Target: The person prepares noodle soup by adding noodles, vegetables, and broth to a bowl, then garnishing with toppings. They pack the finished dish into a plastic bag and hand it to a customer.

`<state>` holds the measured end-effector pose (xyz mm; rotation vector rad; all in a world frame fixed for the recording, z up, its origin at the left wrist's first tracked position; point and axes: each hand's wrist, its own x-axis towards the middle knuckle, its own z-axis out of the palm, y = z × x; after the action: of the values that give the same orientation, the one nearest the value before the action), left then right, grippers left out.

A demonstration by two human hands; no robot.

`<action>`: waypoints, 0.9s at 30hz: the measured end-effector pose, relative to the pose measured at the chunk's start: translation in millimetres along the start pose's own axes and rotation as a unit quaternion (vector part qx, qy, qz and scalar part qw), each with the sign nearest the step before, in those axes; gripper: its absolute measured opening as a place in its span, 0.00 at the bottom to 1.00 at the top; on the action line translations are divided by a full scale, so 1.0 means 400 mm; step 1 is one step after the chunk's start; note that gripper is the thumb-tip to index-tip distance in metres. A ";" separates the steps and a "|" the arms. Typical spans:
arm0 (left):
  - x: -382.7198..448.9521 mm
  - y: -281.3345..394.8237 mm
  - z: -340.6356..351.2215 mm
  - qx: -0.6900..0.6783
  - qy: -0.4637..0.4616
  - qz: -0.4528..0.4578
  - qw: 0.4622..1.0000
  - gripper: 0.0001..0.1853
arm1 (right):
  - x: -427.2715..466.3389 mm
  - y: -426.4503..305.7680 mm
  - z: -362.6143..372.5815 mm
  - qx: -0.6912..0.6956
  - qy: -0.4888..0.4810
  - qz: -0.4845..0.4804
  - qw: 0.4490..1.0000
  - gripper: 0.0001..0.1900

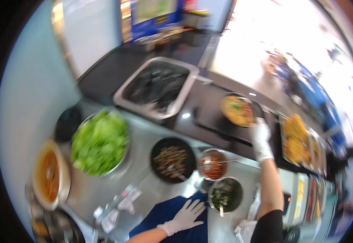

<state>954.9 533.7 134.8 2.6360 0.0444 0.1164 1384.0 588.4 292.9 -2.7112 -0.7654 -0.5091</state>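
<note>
My right hand (260,132), in a white glove, grips the near right rim of a bowl of yellowish soup or noodles (234,111) topped with green and red bits. The bowl is at a black tray (210,103) on the dark counter; whether it touches the tray is unclear. My left hand (184,218), also gloved, lies with fingers spread against dark blue cloth (161,214) and holds nothing. Beyond that hand are a black bowl of brown minced or chopped food (170,159), a metal bowl of reddish food (214,168) and a metal pot of chopped greens (226,194).
Left stand a large bowl of lettuce (100,142) and a pale tub of orange-brown sauce (50,173). A steel-rimmed basin of dark items (191,73) sits behind. Trays of fried food (295,139) and ingredient containers (299,197) line the right. Plastic packets (118,206) lie near left.
</note>
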 end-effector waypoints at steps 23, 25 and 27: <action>-0.846 0.239 -0.045 0.029 0.361 -0.413 0.836 0.14 | -1.337 -0.138 -0.264 0.231 -0.345 -0.393 0.820 0.35; -0.926 0.290 -0.007 0.071 0.331 -0.424 0.840 0.16 | -1.414 -0.074 -0.206 0.173 -0.315 -0.444 0.821 0.36; -1.016 0.374 0.071 -0.062 0.324 -0.519 0.788 0.15 | -1.421 -0.088 -0.246 0.177 -0.245 -0.482 0.823 0.29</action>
<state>554.5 367.6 152.0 1.9514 1.5966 0.5883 886.3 328.1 157.8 -1.9250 -2.1341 0.1888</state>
